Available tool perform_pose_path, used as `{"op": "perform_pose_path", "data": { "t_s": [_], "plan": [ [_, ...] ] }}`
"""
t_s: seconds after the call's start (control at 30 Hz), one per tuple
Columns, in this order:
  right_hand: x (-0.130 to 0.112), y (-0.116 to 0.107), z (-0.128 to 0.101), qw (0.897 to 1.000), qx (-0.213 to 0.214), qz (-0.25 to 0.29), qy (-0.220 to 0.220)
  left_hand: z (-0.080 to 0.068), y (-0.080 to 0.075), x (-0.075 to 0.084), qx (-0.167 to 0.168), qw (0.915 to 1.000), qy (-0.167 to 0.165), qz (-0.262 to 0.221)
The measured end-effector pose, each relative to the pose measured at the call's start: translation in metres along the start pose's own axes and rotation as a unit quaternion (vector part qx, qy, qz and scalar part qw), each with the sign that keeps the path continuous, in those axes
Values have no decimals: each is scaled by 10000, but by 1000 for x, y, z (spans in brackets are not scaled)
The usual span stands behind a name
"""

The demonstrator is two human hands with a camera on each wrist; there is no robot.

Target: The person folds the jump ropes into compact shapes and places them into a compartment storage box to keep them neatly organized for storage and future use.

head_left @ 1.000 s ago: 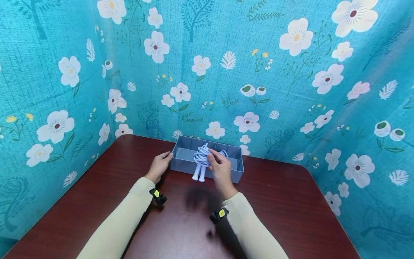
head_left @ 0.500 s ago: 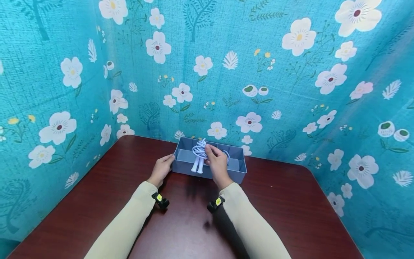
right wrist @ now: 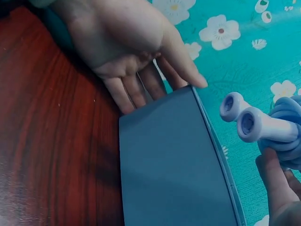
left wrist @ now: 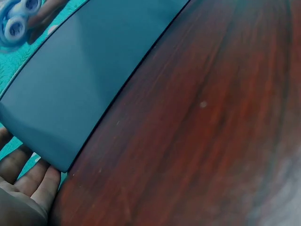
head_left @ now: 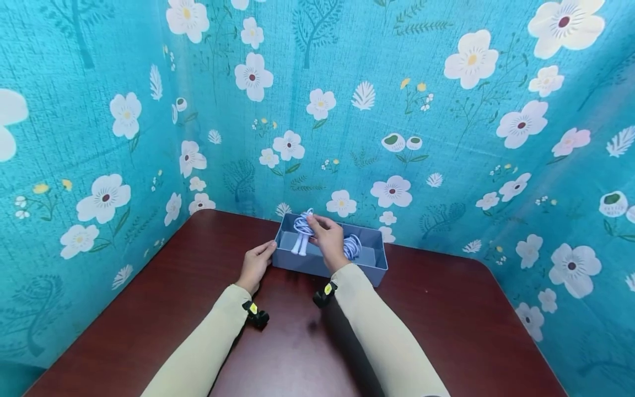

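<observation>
A grey-blue divided box [head_left: 317, 266] stands at the far edge of the dark red table [head_left: 436, 320]. My right hand [head_left: 324, 236] grips a bundled pale blue skipping rope [head_left: 301, 226] over the box's left compartment, its two white handles [right wrist: 256, 123] hanging down. More coiled pale blue rope [head_left: 353, 246] lies in the box to the right of that hand. My left hand [head_left: 257, 263] rests with straight fingers [right wrist: 136, 89] against the box's left end [left wrist: 42, 141].
Teal flowered cloth walls [head_left: 446, 138] close in the table at the back and on both sides. Bare tabletop [head_left: 149, 320] lies in front of the box and to both sides of my arms.
My right hand has carried the rope bundle from the box's near side away from me, so it now hangs over the left compartment. The left hand has stayed at the box's left end.
</observation>
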State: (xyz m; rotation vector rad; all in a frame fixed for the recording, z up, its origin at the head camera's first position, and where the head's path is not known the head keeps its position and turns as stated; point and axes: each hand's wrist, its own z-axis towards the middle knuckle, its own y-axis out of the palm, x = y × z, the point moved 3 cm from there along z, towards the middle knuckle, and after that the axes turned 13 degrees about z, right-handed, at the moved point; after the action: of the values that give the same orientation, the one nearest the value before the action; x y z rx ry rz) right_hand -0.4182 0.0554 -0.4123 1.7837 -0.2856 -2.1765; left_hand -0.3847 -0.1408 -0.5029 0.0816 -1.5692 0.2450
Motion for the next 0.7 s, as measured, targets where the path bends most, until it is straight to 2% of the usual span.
{"op": "perform_pose_path", "data": {
  "t_s": [0.3, 0.5, 0.7],
  "plan": [
    [9, 2, 16, 9984, 102, -527, 174, -2, 3, -6, 169, 9995, 255, 101],
    [23, 0, 26, 9937, 333, -1008, 345, -4, 3, -12, 243, 9993, 208, 190],
    [31, 4, 37, 9876, 528, -1362, 574, -1, 0, -7, 222, 9991, 283, 214]
  ]
}}
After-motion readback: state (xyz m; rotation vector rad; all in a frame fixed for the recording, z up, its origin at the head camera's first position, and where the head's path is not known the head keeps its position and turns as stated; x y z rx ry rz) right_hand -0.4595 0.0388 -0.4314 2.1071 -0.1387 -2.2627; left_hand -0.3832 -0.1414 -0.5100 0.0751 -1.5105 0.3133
